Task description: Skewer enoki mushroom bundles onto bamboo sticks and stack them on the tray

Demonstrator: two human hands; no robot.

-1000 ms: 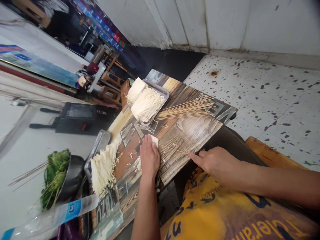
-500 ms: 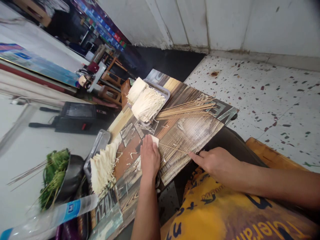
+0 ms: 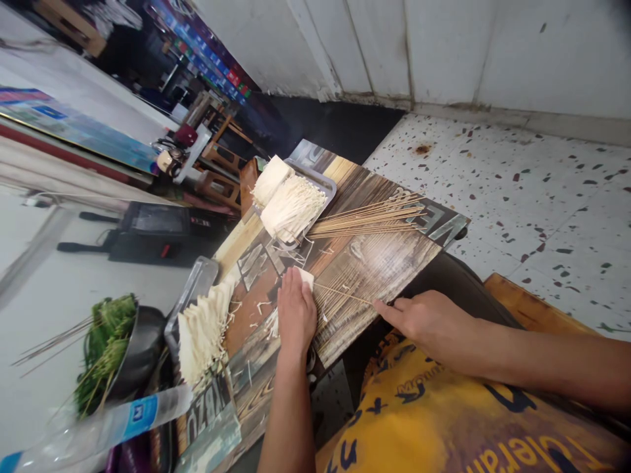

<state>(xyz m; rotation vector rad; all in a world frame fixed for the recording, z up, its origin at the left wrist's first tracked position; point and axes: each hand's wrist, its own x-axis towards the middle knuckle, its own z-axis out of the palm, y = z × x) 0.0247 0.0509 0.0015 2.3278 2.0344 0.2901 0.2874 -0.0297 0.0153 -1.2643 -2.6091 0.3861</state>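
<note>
My left hand (image 3: pixel 294 312) lies flat, fingers together, pressing a pale folded piece (image 3: pixel 305 276) with white strands down on the wood-patterned board (image 3: pixel 384 259). My right hand (image 3: pixel 428 323) pinches the near end of a thin bamboo skewer (image 3: pixel 342 295), whose tip points into the pale piece under my left hand. A bundle of loose skewers (image 3: pixel 367 217) lies across the board beyond my hands.
A metal tray (image 3: pixel 323 180) with white enoki mushrooms (image 3: pixel 290 209) sits at the board's far side. Another tray (image 3: pixel 194 282) at left holds finished pale rolls (image 3: pixel 202 332). A dark bowl of greens (image 3: pixel 106 348) and a plastic bottle (image 3: pixel 133 414) lie left. Speckled floor is right.
</note>
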